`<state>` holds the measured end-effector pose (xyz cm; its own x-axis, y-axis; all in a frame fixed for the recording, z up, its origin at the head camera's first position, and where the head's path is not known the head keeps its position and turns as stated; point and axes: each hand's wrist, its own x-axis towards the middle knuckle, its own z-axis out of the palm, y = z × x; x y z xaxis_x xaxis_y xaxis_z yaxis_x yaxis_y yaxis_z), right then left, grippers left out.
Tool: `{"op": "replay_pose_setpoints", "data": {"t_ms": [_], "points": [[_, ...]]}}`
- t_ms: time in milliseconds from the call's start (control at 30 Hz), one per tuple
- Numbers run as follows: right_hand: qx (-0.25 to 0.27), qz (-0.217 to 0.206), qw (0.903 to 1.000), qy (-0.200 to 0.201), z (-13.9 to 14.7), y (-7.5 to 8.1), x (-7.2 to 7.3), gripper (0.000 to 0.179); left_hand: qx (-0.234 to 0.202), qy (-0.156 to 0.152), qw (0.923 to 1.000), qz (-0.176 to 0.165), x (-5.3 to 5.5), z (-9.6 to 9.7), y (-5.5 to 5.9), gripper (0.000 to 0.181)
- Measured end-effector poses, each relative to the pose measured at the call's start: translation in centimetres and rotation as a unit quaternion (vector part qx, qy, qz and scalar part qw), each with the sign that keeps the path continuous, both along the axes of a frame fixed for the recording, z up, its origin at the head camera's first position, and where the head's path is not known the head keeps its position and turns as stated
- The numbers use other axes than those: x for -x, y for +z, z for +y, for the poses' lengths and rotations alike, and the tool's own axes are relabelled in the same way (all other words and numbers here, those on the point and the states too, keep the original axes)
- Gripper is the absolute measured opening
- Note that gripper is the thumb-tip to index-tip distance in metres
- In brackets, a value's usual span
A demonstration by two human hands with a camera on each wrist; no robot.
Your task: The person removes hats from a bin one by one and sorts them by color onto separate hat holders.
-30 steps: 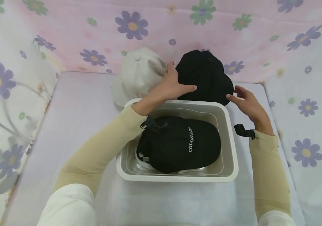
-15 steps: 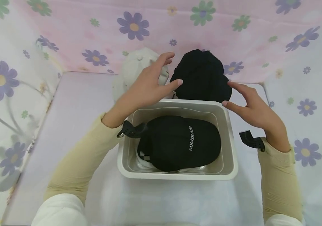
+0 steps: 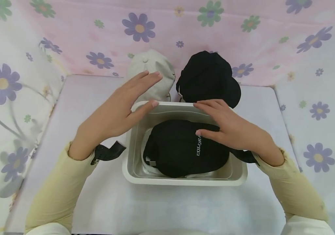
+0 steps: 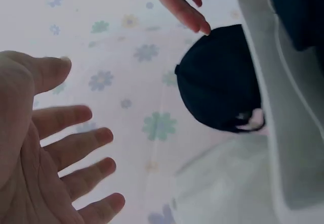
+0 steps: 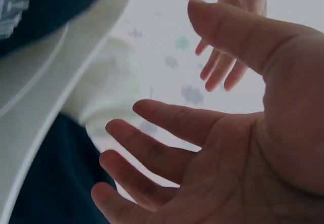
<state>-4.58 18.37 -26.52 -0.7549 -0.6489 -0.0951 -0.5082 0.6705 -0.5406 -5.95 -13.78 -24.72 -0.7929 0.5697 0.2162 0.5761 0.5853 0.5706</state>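
In the head view a black cap (image 3: 179, 150) with white COLORADO lettering lies in a white plastic bin (image 3: 185, 182), its brim to the right. My left hand (image 3: 117, 109), fingers straight and holding nothing, hovers over the bin's back left corner, in front of a cream cap (image 3: 149, 65). Over the right part of the bin is my right hand (image 3: 229, 125), extended and holding nothing, and it covers part of the lettering and brim. A second black cap (image 3: 208, 76) stands behind the bin. Both wrist views show spread fingers (image 4: 76, 148) and bare palms (image 5: 238, 158).
The bin stands on a table (image 3: 96, 202) with a pale cover. Behind it rises a pink flowered cloth (image 3: 161, 26), and white flowered cloths hang at both sides. Something white shows beneath the cap in the bin.
My left hand has drawn back to the left from between the two rear caps. My right hand has left the rear black cap's brim and moved left over the bin. The caps stay put.
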Motion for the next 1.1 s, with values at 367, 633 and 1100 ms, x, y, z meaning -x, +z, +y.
{"op": "replay_pose_setpoints", "data": {"t_ms": [367,633,1100], "points": [[-0.045,-0.091,0.9925,0.068,-3.8,-2.9,-0.8,0.082,0.039,0.04,0.998,-0.03,-4.6,-4.1,-5.5,0.06],[-0.064,-0.106,0.9871,0.101,-5.7,-4.1,-1.0,0.083,0.104,0.084,0.9901,-0.044,-6.9,-5.1,-7.8,0.065],[-0.032,-0.034,0.9925,0.113,-7.9,-5.5,-0.5,0.064,0.12,0.12,0.9839,-0.056,-8.2,-3.5,-9.7,0.066]]}}
